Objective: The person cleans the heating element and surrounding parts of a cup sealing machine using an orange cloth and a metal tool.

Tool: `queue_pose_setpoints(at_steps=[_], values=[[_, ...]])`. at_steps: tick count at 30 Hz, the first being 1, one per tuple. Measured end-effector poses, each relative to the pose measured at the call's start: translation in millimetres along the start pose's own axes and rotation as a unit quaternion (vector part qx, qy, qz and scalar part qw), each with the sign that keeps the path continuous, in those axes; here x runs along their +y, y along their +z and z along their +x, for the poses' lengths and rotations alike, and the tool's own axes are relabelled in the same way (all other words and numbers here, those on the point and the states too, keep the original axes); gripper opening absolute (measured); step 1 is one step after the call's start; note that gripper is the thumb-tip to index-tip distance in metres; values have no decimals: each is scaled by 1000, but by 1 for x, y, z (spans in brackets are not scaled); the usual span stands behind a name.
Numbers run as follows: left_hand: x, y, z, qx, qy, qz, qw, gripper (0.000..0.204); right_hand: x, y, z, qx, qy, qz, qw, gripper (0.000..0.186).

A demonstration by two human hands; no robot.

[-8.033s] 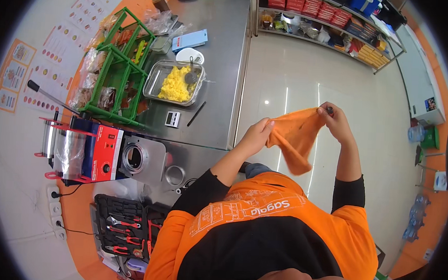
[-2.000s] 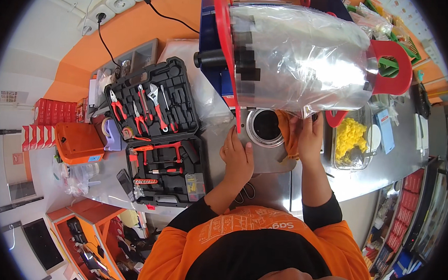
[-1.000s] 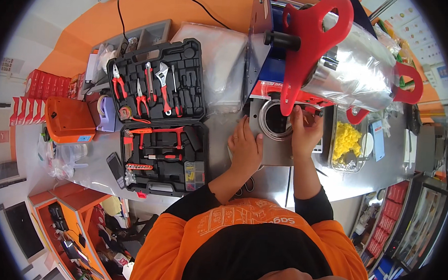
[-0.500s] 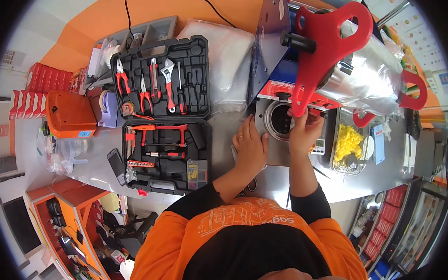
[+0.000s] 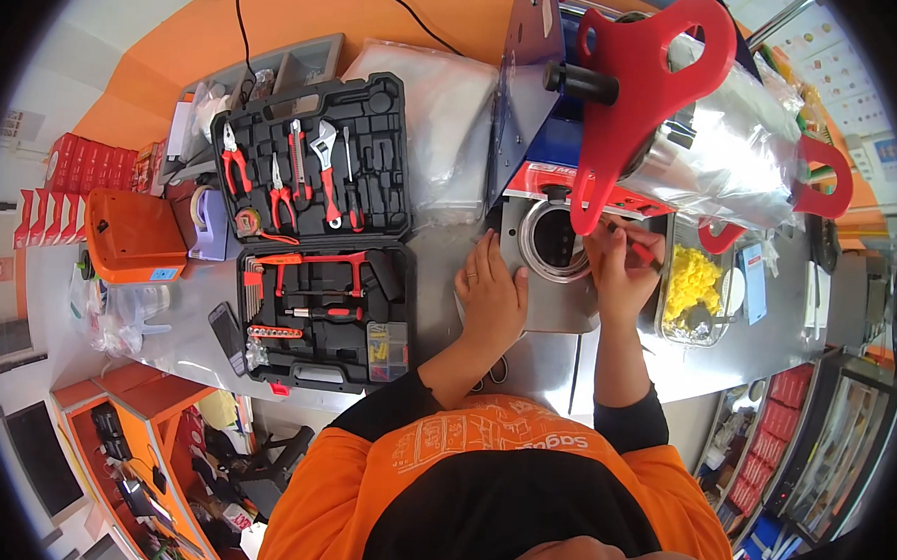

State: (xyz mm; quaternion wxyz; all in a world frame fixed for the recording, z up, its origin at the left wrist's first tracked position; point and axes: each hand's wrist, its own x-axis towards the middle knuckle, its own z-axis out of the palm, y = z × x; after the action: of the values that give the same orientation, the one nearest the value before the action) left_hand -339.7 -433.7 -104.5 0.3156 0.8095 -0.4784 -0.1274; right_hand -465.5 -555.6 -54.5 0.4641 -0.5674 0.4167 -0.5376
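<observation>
My left hand (image 5: 493, 288) lies with its fingers stretched out on the left edge of a machine's steel base plate (image 5: 537, 309), holding nothing. My right hand (image 5: 619, 277) is closed around a slim red-and-black screwdriver (image 5: 647, 255), just right of the round metal-rimmed opening (image 5: 557, 243) in that plate. The screwdriver's tip is hard to make out. Above and behind my right hand, a large red bracket (image 5: 669, 49) with cut-out holes carries a roll of shiny film (image 5: 730, 142). A black knob (image 5: 555, 193) stands behind the opening.
An open black tool case (image 5: 300, 236) with pliers and wrenches stands at the left, near a phone (image 5: 228, 336). An orange box (image 5: 135, 234) and a purple tape dispenser (image 5: 209, 220) are farther left. At the right sits a clear tray (image 5: 694, 337) holding yellow pieces.
My right hand has shifted down and right, and the red-and-black screwdriver in it shows more plainly. My left hand stays at the plate's left edge.
</observation>
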Motion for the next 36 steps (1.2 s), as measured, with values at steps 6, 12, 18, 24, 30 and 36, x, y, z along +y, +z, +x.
queue_pose_setpoints(at_steps=[6,12,18,24,30,36], values=[[-2,-1,0,-4,1,-5,1000,62,-12,-4,-11,-38,-38,-13,998,15],[-1,0,1,1,3,2,1000,62,-11,12,-5,-48,-92,-90,991,11],[0,-2,0,15,13,-19,1000,61,-11,25,-9,-25,-63,-277,958,15],[-2,1,-1,22,12,-28,999,61,-13,41,-6,-29,-42,-354,934,22],[-1,-3,0,7,8,-41,999,62,6,55,-9,41,-66,-351,933,40],[-1,-3,1,16,6,-59,998,63,11,74,-17,14,-138,-358,923,31]])
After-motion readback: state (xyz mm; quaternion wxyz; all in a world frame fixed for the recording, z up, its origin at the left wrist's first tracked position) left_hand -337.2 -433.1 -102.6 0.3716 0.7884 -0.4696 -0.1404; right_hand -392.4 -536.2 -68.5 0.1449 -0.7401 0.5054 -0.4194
